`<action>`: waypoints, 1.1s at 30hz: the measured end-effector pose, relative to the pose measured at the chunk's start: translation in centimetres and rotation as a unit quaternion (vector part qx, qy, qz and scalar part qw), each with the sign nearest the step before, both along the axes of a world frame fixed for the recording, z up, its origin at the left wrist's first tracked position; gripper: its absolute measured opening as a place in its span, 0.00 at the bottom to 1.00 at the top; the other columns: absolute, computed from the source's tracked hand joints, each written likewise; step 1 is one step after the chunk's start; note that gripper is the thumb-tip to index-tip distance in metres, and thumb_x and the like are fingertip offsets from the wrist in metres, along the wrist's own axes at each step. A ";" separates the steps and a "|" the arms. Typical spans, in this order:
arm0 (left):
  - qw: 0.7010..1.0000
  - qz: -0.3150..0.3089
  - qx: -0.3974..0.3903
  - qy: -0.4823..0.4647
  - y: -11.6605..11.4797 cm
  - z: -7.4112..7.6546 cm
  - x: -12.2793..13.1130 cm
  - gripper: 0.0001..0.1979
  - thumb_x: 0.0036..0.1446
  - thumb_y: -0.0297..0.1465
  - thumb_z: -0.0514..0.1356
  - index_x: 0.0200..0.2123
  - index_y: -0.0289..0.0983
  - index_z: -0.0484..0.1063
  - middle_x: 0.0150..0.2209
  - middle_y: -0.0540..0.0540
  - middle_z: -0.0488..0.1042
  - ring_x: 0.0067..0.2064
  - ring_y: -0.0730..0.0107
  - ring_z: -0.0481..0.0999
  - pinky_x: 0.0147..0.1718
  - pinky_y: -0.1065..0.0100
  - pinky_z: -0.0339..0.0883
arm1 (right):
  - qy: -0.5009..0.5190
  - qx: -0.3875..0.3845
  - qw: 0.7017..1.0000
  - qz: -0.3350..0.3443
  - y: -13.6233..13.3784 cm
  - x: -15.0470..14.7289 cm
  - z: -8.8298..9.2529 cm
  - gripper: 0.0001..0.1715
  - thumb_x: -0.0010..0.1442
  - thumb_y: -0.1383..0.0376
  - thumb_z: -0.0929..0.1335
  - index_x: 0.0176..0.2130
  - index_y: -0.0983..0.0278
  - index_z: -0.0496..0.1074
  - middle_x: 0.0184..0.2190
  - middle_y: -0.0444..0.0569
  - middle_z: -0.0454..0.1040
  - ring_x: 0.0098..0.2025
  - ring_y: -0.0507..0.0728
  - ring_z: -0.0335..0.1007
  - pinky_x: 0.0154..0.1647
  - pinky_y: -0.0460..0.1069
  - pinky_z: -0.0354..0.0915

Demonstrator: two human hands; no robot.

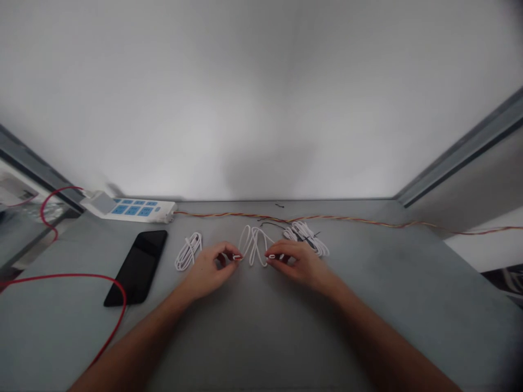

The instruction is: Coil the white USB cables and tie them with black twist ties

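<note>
A white charging cable (254, 245) lies in loose loops on the grey table between my hands. My left hand (211, 268) pinches one of its plugs, which shows a bit of orange-red at the tip. Between the thumb and fingers of my right hand (300, 263) is the other plug, a small white-rimmed end. To the left of my left hand sits a coiled white cable (188, 251), apart from it. Just behind my right hand lies more coiled white cable (312, 239), with dark ties on it, partly hidden by the hand.
A black phone (137, 267) lies at the left. Behind it is a white power strip (141, 210) with blue sockets and a white adapter (99, 202) plugged in. A red cable (81, 276) curves across the left side. Twisted wires (347, 219) run along the back wall.
</note>
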State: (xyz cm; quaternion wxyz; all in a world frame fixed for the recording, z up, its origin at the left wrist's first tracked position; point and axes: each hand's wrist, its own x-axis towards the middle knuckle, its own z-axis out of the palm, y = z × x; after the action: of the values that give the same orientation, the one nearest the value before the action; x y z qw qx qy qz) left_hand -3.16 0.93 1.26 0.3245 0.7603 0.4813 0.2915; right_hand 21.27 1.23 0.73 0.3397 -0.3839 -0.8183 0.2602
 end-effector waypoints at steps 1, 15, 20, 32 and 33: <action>1.000 -0.002 -0.002 0.002 0.0 -0.1 0.0 0.07 0.56 0.31 0.56 0.36 0.38 0.73 0.35 0.48 0.77 0.31 0.72 0.72 0.32 0.68 0.67 | 0.001 0.000 1.000 0.000 0.0 0.0 0.0 0.08 0.60 0.63 0.67 0.36 0.62 0.76 0.32 0.49 0.78 0.29 0.52 0.72 0.30 0.46 0.69; 0.984 0.061 0.095 0.135 0.8 -1.6 -0.2 0.13 0.63 0.35 0.50 0.34 0.37 0.71 0.32 0.45 0.74 0.33 0.64 0.73 0.36 0.64 0.65 | -0.099 0.078 0.982 -0.142 0.8 -0.4 -1.5 0.12 0.65 0.64 0.59 0.42 0.64 0.70 0.40 0.57 0.76 0.43 0.62 0.72 0.45 0.56 0.66; 0.976 0.071 0.093 0.187 0.0 -1.1 0.5 0.14 0.63 0.38 0.49 0.29 0.38 0.64 0.27 0.47 0.69 0.30 0.63 0.70 0.32 0.64 0.61 | -0.172 0.018 0.973 -0.155 -0.4 -1.6 -1.3 0.24 0.59 0.57 0.67 0.50 0.69 0.64 0.42 0.62 0.73 0.44 0.66 0.71 0.45 0.59 0.66; 0.976 0.085 0.006 0.202 -0.3 -1.1 0.4 0.06 0.57 0.34 0.54 0.29 0.39 0.63 0.32 0.46 0.76 0.33 0.60 0.75 0.32 0.64 0.60 | -0.232 -0.164 0.940 -0.190 -1.0 -1.7 0.4 0.18 0.50 0.58 0.72 0.35 0.63 0.63 0.30 0.49 0.71 0.34 0.60 0.71 0.30 0.49 0.58; 0.979 0.091 0.002 0.183 -0.3 -1.1 0.3 0.06 0.57 0.34 0.54 0.29 0.40 0.62 0.33 0.46 0.77 0.33 0.60 0.75 0.32 0.64 0.60 | -0.221 -0.173 0.940 -0.195 -0.9 -1.6 0.3 0.18 0.50 0.58 0.72 0.35 0.63 0.62 0.30 0.48 0.71 0.34 0.59 0.70 0.29 0.49 0.57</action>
State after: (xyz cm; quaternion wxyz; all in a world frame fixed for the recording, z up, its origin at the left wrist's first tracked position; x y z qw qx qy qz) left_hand -2.87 0.66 0.18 0.2017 0.7542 0.5995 0.1762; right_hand 19.62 0.32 1.07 0.1226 -0.6362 -0.7246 0.2348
